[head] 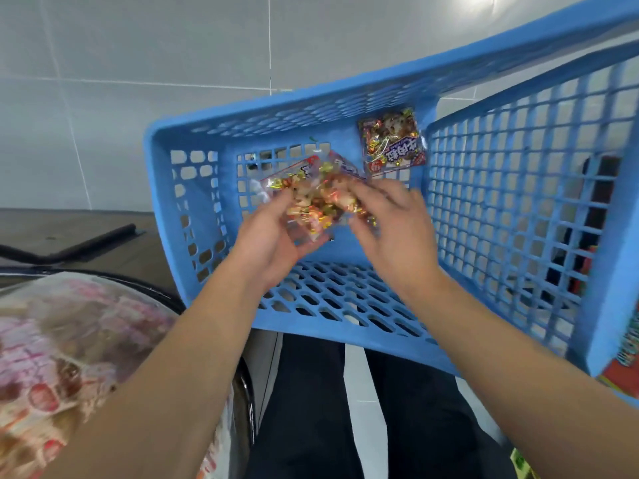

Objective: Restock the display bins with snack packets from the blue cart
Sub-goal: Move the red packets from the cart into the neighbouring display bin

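The blue cart (pixel 345 299) is a plastic lattice basket that fills the middle and right of the view. Both my hands are inside it. My left hand (pixel 269 240) and my right hand (pixel 390 229) grip a bunch of clear snack packets (pixel 318 198) full of small gold and red wrapped pieces, held between them above the basket floor. One more snack packet (pixel 392 141), with a dark printed front, lies alone against the basket's far wall.
A round display bin (pixel 79 357) heaped with pale pink and brown snack packets sits at the lower left, with a dark rim. The cart's right lattice wall (pixel 518 202) stands tall beside my right hand. Grey tiled wall behind. My dark trousers show below.
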`<state>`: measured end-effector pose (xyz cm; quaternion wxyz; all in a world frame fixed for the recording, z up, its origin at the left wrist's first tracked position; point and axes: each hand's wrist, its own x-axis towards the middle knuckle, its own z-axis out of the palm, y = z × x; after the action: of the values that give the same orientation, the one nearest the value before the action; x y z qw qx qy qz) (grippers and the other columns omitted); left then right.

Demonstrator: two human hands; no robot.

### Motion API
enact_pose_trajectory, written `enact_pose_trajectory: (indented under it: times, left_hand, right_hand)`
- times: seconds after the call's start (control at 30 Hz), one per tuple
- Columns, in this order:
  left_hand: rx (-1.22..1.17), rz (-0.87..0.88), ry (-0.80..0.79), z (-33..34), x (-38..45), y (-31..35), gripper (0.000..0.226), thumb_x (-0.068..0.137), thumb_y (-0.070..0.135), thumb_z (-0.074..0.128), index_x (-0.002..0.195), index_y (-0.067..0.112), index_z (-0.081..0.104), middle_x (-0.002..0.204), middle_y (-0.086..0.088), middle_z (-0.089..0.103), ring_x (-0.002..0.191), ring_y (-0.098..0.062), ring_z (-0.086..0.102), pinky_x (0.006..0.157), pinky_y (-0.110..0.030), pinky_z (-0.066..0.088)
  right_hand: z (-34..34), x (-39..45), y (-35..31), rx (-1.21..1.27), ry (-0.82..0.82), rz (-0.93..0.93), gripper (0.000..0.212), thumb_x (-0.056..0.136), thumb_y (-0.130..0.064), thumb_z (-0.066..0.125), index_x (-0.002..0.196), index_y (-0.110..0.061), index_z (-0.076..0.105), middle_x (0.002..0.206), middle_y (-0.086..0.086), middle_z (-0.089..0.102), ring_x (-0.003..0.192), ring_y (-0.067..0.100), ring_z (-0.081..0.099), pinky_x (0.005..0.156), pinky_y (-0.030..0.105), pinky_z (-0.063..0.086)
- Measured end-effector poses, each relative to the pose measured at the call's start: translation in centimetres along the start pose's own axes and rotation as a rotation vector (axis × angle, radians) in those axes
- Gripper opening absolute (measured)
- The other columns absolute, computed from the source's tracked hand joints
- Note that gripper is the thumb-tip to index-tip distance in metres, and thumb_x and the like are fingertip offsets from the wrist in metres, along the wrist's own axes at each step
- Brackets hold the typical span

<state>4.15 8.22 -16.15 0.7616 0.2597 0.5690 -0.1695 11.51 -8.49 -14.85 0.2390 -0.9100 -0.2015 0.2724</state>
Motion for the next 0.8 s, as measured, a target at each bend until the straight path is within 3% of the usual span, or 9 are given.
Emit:
enact_pose_trajectory:
  times: [0.13, 0.2, 0.27, 0.37, 0.47, 0.6, 0.7, 0.8]
  left_hand:
    - [-0.093, -0.005, -0.059, 0.7, 0.4, -0.2, 0.057, 0.095, 0.057, 0.048, 0.135, 0.019, 0.061, 0.136, -0.012, 0.064, 0.127, -0.032, 0.06, 0.108, -0.053, 0.045]
    - [-0.065, 0.023, -0.084, 0.9, 0.7, -0.5, 0.066, 0.087, 0.051, 0.059, 0.142, 0.015, 0.054, 0.136, -0.013, 0.063, 0.12, -0.029, 0.061, 0.107, -0.053, 0.044]
    - [-0.029, 0.064, -0.052, 0.9, 1.2, -0.7, 0.054, 0.088, 0.031, 0.068, 0.137, 0.012, 0.057, 0.127, -0.014, 0.068, 0.108, -0.026, 0.067, 0.099, -0.052, 0.05]
    - [0.028, 0.09, 0.084, 0.5, 2.4, -0.5, 0.028, 0.089, 0.009, 0.072, 0.115, 0.015, 0.064, 0.101, -0.006, 0.078, 0.087, -0.022, 0.075, 0.087, -0.049, 0.059]
    - [0.16, 0.119, 0.191, -0.6, 3.7, -0.2, 0.025, 0.088, 0.008, 0.074, 0.107, 0.018, 0.061, 0.098, -0.003, 0.078, 0.085, -0.021, 0.075, 0.083, -0.047, 0.06]
    - [0.215, 0.197, 0.254, -1.8, 4.9, 0.4, 0.024, 0.086, 0.012, 0.078, 0.101, 0.022, 0.061, 0.098, -0.001, 0.078, 0.087, -0.021, 0.075, 0.07, -0.037, 0.058]
    - [0.253, 0.215, 0.26, -2.0, 5.4, 0.7, 0.027, 0.082, 0.013, 0.081, 0.101, 0.022, 0.064, 0.096, 0.001, 0.079, 0.082, -0.017, 0.076, 0.058, -0.029, 0.056]
    - [0.245, 0.209, 0.272, -2.1, 5.7, 0.7, 0.027, 0.081, 0.012, 0.081, 0.101, 0.021, 0.066, 0.1, -0.003, 0.078, 0.084, -0.02, 0.076, 0.053, -0.025, 0.053]
  right_hand:
    - [2.0, -0.6, 0.0, -0.071, -0.008, -0.171, 0.053, 0.088, -0.011, 0.064, 0.14, -0.016, 0.056, 0.137, 0.007, 0.055, 0.116, 0.033, 0.049, 0.1, 0.042, 0.043]
    - [2.4, -0.5, 0.2, -0.086, -0.035, -0.221, 0.059, 0.084, -0.008, 0.063, 0.142, -0.014, 0.053, 0.143, 0.008, 0.051, 0.122, 0.033, 0.047, 0.106, 0.043, 0.039]
    - [2.5, -0.4, 0.3, -0.031, -0.133, -0.223, 0.064, 0.082, -0.009, 0.061, 0.145, -0.017, 0.049, 0.148, 0.005, 0.046, 0.126, 0.031, 0.044, 0.109, 0.04, 0.036]
    - [2.3, -0.1, 1.0, 0.205, -0.213, -0.05, 0.051, 0.089, -0.021, 0.057, 0.139, -0.023, 0.054, 0.145, -0.004, 0.048, 0.127, 0.018, 0.044, 0.108, 0.03, 0.033]
    - [1.9, 2.1, 3.0, 0.245, -0.032, 0.23, 0.041, 0.094, -0.028, 0.059, 0.133, -0.018, 0.057, 0.135, 0.0, 0.053, 0.121, 0.012, 0.049, 0.103, 0.028, 0.039]
    - [1.7, 8.3, 5.9, 0.096, 0.109, 0.388, 0.056, 0.094, -0.033, 0.06, 0.143, -0.009, 0.045, 0.14, 0.011, 0.047, 0.129, 0.024, 0.043, 0.106, 0.028, 0.035]
    - [2.4, 12.7, 7.6, -0.038, 0.026, 0.515, 0.073, 0.091, -0.038, 0.062, 0.148, -0.004, 0.033, 0.145, 0.016, 0.044, 0.135, 0.034, 0.039, 0.112, 0.037, 0.033]
    - [4.0, 13.8, 8.2, -0.155, -0.084, 0.635, 0.089, 0.079, -0.043, 0.076, 0.144, -0.005, 0.03, 0.143, 0.016, 0.046, 0.133, 0.035, 0.041, 0.11, 0.04, 0.037]
